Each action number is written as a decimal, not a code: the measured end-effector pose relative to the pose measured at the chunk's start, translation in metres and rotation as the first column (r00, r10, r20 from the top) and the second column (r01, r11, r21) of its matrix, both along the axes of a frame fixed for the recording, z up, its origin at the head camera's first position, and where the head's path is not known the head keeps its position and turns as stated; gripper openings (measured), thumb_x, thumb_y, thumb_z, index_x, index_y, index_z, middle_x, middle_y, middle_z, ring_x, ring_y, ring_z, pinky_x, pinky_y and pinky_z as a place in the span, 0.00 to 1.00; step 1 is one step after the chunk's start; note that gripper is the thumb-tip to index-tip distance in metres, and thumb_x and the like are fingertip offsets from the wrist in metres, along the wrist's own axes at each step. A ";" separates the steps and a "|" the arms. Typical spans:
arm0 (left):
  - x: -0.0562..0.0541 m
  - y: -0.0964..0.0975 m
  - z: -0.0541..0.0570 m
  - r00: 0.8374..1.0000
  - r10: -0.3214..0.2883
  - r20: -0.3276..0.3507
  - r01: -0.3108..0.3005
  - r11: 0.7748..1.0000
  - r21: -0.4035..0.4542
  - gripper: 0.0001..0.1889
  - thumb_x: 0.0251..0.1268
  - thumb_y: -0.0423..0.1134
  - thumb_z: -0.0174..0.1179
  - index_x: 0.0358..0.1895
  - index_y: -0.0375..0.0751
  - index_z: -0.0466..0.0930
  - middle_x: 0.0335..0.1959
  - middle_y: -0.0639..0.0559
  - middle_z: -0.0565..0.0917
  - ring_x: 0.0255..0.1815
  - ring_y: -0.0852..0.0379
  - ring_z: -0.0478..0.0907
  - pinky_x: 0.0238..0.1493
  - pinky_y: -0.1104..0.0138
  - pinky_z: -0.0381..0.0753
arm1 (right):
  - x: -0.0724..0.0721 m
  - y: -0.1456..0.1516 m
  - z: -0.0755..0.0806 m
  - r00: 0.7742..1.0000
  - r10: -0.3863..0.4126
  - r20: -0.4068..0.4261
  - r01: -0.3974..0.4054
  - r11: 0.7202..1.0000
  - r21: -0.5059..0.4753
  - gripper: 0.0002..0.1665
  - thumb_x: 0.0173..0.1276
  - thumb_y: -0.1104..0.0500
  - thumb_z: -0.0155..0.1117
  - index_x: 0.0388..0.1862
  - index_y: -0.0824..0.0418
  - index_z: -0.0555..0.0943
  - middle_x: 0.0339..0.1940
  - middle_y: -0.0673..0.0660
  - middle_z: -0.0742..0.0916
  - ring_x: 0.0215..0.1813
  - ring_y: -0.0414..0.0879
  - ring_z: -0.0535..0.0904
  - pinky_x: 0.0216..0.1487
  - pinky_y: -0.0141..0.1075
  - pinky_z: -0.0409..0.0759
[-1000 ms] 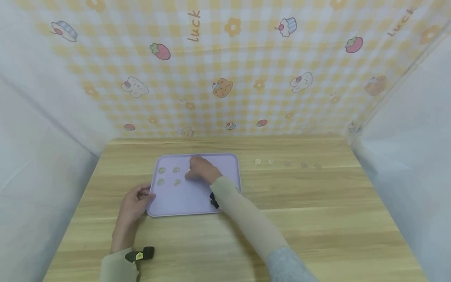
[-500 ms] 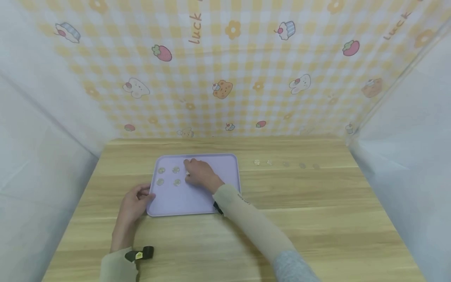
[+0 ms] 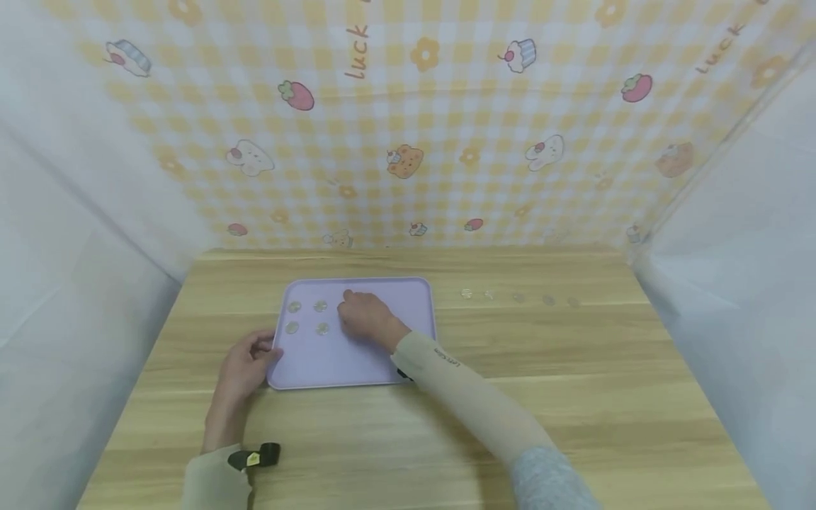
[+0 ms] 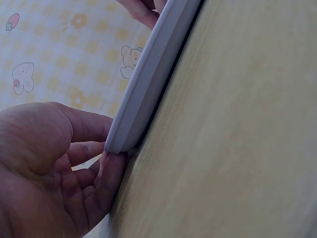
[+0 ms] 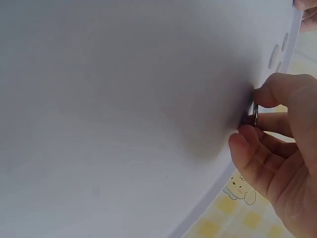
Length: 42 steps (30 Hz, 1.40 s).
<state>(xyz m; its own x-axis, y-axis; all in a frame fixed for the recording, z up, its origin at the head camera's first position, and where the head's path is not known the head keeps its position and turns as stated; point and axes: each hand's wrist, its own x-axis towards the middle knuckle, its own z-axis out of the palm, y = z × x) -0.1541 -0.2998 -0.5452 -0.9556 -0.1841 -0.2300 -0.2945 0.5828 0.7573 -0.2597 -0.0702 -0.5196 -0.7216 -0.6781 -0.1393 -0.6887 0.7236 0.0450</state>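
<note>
A lilac tray (image 3: 350, 365) lies flat on the wooden table. My left hand (image 3: 244, 365) holds its left edge near the front corner; in the left wrist view, thumb and fingers grip the tray's corner (image 4: 141, 94). Over the tray's upper middle is my right hand (image 3: 368, 317). The right wrist view shows its thumb and fingers pinching a small shiny round disc (image 5: 255, 114), seen edge-on, close to the tray surface. Several similar discs (image 3: 320, 306) lie in two rows on the tray's left side. Whether they are coins or glass I cannot tell.
To the right of the tray, several more small discs (image 3: 518, 298) lie in a row on the wooden table (image 3: 574, 397). A yellow checked cloth (image 3: 421, 127) hangs behind the table, with pale sheets on both sides.
My right hand has shifted slightly toward the near side of the tray; the disc once glimpsed at its fingers is now hidden in the head view. My left hand stays on the tray edge.
</note>
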 end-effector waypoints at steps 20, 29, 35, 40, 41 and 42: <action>0.001 0.004 0.002 1.000 0.007 0.018 -0.006 1.000 -0.007 0.24 0.70 0.38 0.59 0.67 0.36 0.71 0.49 0.41 0.80 0.43 0.52 0.76 0.34 0.70 0.77 | -0.004 0.016 0.004 0.997 -0.034 0.076 0.053 0.964 -0.261 0.14 0.62 0.58 0.58 0.17 0.52 0.69 0.24 0.47 0.74 0.25 0.37 0.65 0.26 0.27 0.65; 0.001 0.003 0.001 0.999 0.019 0.027 -0.019 1.000 0.005 0.24 0.70 0.38 0.59 0.66 0.36 0.72 0.49 0.42 0.80 0.43 0.52 0.77 0.35 0.69 0.77 | 0.004 0.027 0.025 0.975 -0.070 0.212 0.154 0.900 -0.409 0.14 0.63 0.55 0.61 0.18 0.52 0.73 0.24 0.46 0.76 0.28 0.37 0.67 0.29 0.26 0.65; 0.001 0.001 0.001 1.000 0.010 0.024 -0.010 1.000 0.008 0.24 0.70 0.39 0.59 0.67 0.36 0.71 0.50 0.41 0.80 0.44 0.52 0.78 0.36 0.69 0.78 | 0.015 0.042 0.038 0.990 -0.029 0.139 0.101 0.835 -0.542 0.07 0.64 0.54 0.61 0.33 0.53 0.85 0.32 0.44 0.84 0.34 0.36 0.74 0.38 0.24 0.74; 0.001 0.001 0.002 1.000 0.011 0.020 -0.011 1.000 0.015 0.24 0.70 0.39 0.60 0.67 0.37 0.72 0.50 0.42 0.81 0.44 0.52 0.78 0.36 0.69 0.78 | 0.022 0.058 0.047 0.997 -0.032 0.073 0.071 0.783 -0.618 0.09 0.65 0.54 0.63 0.39 0.54 0.87 0.36 0.45 0.85 0.39 0.38 0.80 0.43 0.24 0.77; 0.001 0.001 0.002 1.000 0.010 0.020 -0.011 1.000 0.017 0.24 0.70 0.39 0.60 0.67 0.37 0.72 0.50 0.42 0.81 0.44 0.52 0.78 0.36 0.69 0.78 | 0.024 0.061 0.047 0.997 -0.041 0.069 0.075 0.776 -0.627 0.09 0.65 0.54 0.63 0.39 0.54 0.87 0.36 0.45 0.85 0.39 0.38 0.80 0.43 0.24 0.77; 0.001 0.001 0.001 1.000 0.010 0.020 -0.011 1.000 0.020 0.24 0.70 0.39 0.60 0.67 0.37 0.72 0.50 0.42 0.81 0.44 0.52 0.77 0.36 0.70 0.78 | 0.026 0.066 0.047 0.996 -0.053 0.067 0.084 0.769 -0.634 0.08 0.65 0.54 0.64 0.38 0.54 0.87 0.35 0.45 0.85 0.39 0.38 0.80 0.43 0.24 0.77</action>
<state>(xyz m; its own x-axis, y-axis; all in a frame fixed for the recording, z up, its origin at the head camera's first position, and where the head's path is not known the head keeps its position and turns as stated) -0.1531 -0.2991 -0.5438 -0.9488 -0.1892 -0.2530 -0.3159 0.5645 0.7626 -0.2342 -0.0045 -0.4729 -0.7732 -0.5717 0.2744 -0.6265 0.6219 -0.4699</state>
